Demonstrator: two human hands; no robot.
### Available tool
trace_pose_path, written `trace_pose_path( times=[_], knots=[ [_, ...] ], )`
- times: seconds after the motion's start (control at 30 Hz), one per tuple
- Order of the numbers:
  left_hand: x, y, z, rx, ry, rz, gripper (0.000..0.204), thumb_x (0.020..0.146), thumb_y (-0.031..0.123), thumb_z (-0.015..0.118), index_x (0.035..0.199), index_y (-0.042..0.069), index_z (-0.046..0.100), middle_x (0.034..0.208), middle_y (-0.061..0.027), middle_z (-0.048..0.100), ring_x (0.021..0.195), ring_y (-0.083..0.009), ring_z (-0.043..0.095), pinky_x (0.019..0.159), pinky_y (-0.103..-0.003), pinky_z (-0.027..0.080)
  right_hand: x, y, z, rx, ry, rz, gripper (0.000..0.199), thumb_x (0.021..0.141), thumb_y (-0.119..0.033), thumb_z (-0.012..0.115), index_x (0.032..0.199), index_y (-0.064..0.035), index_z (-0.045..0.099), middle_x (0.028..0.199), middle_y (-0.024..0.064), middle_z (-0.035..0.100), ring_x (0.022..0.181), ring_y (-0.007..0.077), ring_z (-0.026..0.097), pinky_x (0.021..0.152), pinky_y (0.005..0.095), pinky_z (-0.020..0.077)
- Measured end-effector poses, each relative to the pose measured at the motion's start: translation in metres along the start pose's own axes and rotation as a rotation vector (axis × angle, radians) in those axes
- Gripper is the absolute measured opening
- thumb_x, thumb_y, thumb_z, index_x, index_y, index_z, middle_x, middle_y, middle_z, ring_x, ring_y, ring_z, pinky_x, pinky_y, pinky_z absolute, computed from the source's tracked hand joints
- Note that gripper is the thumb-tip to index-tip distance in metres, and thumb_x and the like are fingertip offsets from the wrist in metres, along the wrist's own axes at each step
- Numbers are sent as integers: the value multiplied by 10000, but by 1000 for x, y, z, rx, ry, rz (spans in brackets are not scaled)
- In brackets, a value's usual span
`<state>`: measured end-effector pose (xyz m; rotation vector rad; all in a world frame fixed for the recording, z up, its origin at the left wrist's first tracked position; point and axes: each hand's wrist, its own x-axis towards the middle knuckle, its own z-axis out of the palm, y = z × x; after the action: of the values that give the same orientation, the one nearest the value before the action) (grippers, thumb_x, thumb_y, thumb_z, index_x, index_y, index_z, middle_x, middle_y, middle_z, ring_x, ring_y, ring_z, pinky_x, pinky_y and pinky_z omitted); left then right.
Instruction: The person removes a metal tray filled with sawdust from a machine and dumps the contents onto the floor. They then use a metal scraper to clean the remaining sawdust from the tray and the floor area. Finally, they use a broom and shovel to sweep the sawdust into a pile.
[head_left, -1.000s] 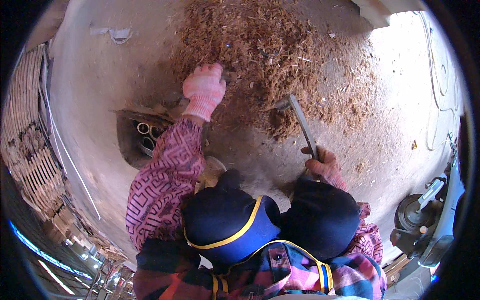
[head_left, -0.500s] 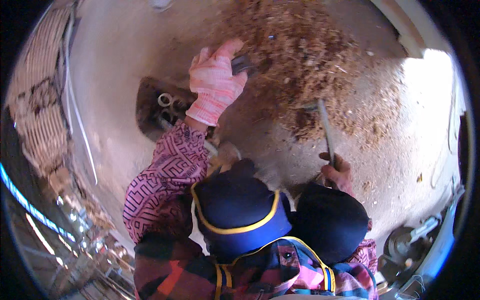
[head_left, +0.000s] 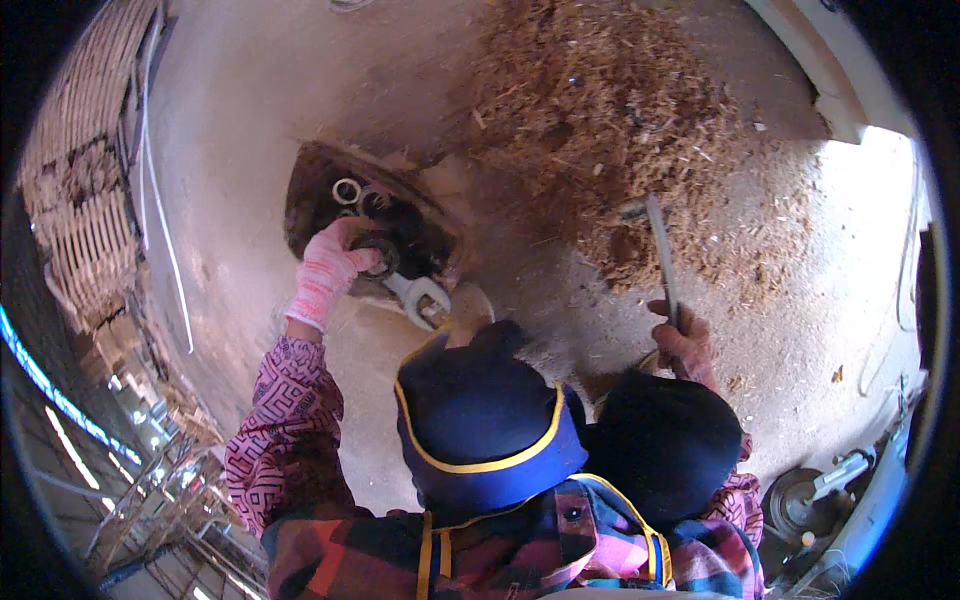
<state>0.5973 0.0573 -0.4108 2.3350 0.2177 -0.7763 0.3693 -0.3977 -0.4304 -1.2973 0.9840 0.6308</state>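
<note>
My left hand (head_left: 330, 262), in a pale pink knit glove, reaches over a dark, shallow tray (head_left: 420, 208). Its fingers are closed on a dark, round metal ring (head_left: 381, 257). A light-coloured ring (head_left: 346, 191) lies in the tray, with other dark round parts beside it. Close to the glove, a large open-end wrench (head_left: 415, 294) sticks out over the tray's near edge. On the right, my bare right hand (head_left: 686, 346) grips the handle of a hammer (head_left: 662, 250). The hammer's head rests at the near edge of a sawdust pile.
The brown sawdust and wood-chip pile (head_left: 610, 110) spreads over the floor ahead. My knees in dark blue cloth (head_left: 490, 410) fill the near middle. Slatted boards (head_left: 75, 215) stand at the far left, and a round machine part (head_left: 800, 505) sits at the lower right.
My left hand has come back from beside the sawdust to the tray, carrying the dark metal part. The wrench now shows more fully. My right hand stays nearly in place with the hammer.
</note>
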Motion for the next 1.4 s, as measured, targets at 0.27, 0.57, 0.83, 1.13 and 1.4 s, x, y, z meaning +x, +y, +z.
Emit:
trace_pose_path(
  times=[0.27, 0.57, 0.83, 1.13, 1.4],
  knots=[
    [73, 93, 38, 374, 491, 563, 229, 799, 245, 723, 977, 102, 708, 944, -118, 694, 927, -308, 633, 828, -412, 509, -7, 4, -9, 46, -10, 11, 455, 759, -174, 672, 1183, -15, 626, 716, 5, 565, 536, 105, 508, 502, 255, 409],
    [219, 214, 151, 412, 14, 281, 264, 898, 386, 538, 1010, 180, 659, 1028, -43, 623, 1096, -253, 545, 968, -331, 411, -12, -25, -6, -22, -26, -21, 423, 788, -172, 685, 1185, -33, 636, 745, -30, 558, 616, 77, 489, 554, 238, 385],
    [215, 202, 164, 1313, 120, 666, 238, 882, 267, 535, 1092, 197, 622, 1193, 2, 523, 1178, -212, 449, 996, -330, 350, -7, -9, -9, 80, -26, -30, 401, 798, -169, 684, 1171, -30, 639, 772, -26, 563, 635, 79, 495, 577, 237, 403],
    [159, 206, 143, 864, 232, 559, 391, 839, 394, 598, 1196, 238, 629, 1056, -16, 663, 935, -277, 615, 861, -425, 501, -4, -10, -16, 33, -13, -59, 383, 804, -149, 671, 1171, -42, 644, 771, -36, 563, 657, 73, 499, 585, 242, 403],
    [140, 159, 157, -462, -580, -80, 281, 858, 164, 607, 1117, 55, 600, 811, -112, 695, 511, -145, 561, 445, -320, 475, -4, -8, -10, 23, -49, -83, 396, 805, -162, 679, 1179, -40, 641, 726, -28, 554, 625, 72, 494, 561, 248, 399]
  ],
)
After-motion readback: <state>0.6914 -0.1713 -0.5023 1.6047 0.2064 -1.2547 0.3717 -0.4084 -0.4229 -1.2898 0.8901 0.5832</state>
